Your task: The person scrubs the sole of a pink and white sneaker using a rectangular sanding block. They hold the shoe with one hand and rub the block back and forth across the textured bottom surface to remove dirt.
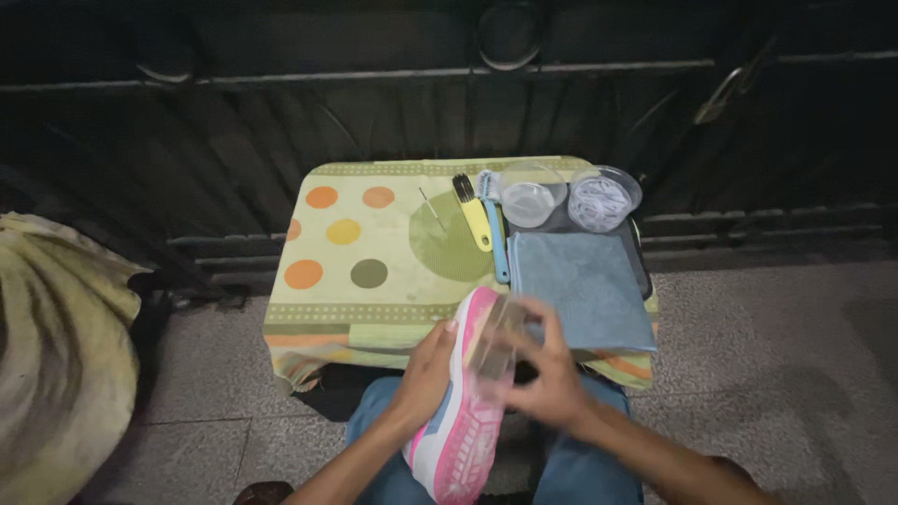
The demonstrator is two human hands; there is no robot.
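Observation:
A pink and white sports shoe (465,425) is held over my lap, sole side turned toward the camera. My left hand (426,374) grips its left side near the toe. My right hand (543,369) holds a brush (493,346), blurred by motion, against the shoe's upper edge. In front of me stands a small table under a dotted yellow-green cloth (374,252).
On the table lie a yellow brush (472,213), a blue-handled brush (496,238), a thin needle-like tool (432,208), two clear plastic containers (533,198) (603,198) and a folded blue cloth (585,285). A dark metal gate stands behind. A beige bundle (56,355) lies left on the tiled floor.

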